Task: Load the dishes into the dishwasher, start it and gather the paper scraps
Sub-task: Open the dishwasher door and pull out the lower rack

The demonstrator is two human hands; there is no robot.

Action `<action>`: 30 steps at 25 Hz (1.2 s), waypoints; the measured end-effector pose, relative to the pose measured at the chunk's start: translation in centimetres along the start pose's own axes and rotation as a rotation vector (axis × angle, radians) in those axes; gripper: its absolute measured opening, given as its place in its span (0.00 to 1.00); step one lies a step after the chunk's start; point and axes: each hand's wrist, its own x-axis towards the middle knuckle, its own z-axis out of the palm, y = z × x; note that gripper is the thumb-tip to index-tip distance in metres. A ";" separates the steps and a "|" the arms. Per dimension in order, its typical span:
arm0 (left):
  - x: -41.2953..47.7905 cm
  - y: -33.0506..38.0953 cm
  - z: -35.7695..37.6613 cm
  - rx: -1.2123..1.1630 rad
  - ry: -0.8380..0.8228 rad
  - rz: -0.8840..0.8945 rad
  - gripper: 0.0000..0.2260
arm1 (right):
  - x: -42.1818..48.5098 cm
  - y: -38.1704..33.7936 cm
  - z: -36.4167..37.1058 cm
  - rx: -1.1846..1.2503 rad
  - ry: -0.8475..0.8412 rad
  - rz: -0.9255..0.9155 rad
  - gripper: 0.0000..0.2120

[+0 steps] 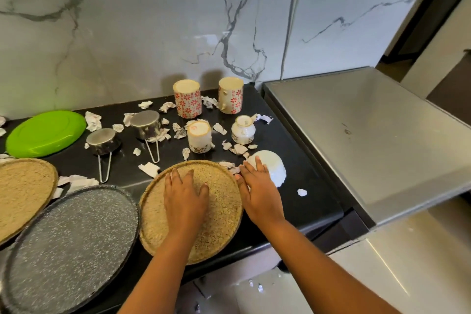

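Barely begun imo: green round plastic plate (46, 134) & grey speckled round plate (68, 247) on black counter (308, 158) w/ torn white paper scraps (149, 169) ungathered. Left hand (184, 199) flat on tan woven round plate (224, 211); right hand (260, 194) flat beside, touching upturned white bowl (275, 168); nothing gripped.

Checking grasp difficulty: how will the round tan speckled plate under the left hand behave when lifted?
The round tan speckled plate shows no sag under the left hand, so probably stiff. Its low rim sits flush on the black counter, so likely awkward to get fingers under. Wide and shallow, it may tilt if held by one edge.
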 end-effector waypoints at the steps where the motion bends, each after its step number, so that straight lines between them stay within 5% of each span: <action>1: -0.3 0.7 0.3 -0.017 -0.011 0.016 0.24 | -0.3 0.2 -0.5 0.007 -0.001 0.012 0.22; 9: -5.3 8.0 2.8 -0.129 -0.023 0.060 0.18 | -3.4 5.1 -6.4 0.043 0.034 0.025 0.37; 17: -13.1 20.6 11.2 -0.348 -0.151 0.209 0.12 | -8.2 17.1 -17.6 -0.018 0.078 0.150 0.38; 19: -15.1 24.5 14.1 -0.621 -0.310 0.014 0.09 | -9.7 21.2 -20.4 -0.038 0.111 0.200 0.28; 22: -18.1 29.4 17.9 -1.114 -0.593 -0.512 0.07 | -11.8 27.3 -23.9 -0.028 0.163 0.340 0.20; 30: -20.0 37.3 28.8 -1.308 -0.827 -0.913 0.06 | -12.4 37.2 -28.8 0.430 0.295 0.828 0.21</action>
